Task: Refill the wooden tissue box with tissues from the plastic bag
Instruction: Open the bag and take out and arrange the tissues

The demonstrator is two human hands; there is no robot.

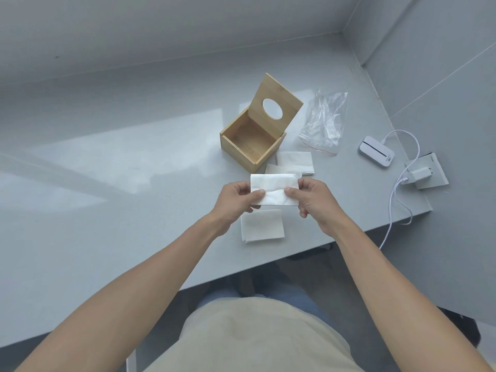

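Note:
The wooden tissue box (243, 146) stands on the grey table with its hinged lid (276, 103) raised; the inside looks bare. A clear plastic bag (323, 120) lies flat to its right and looks empty. I hold one folded white tissue (273, 187) in the air in front of the box: my left hand (237, 201) pinches its left end and my right hand (312, 200) pinches its right end. A tissue stack (261, 226) lies on the table under my hands. More tissues (295, 162) lie just right of the box's front corner.
A white device (375, 152) with a cable (394, 208) and a plugged charger (418, 175) sit at the table's right end. The table (107, 162) meets grey walls at the back and right. Its near edge runs diagonally below my forearms.

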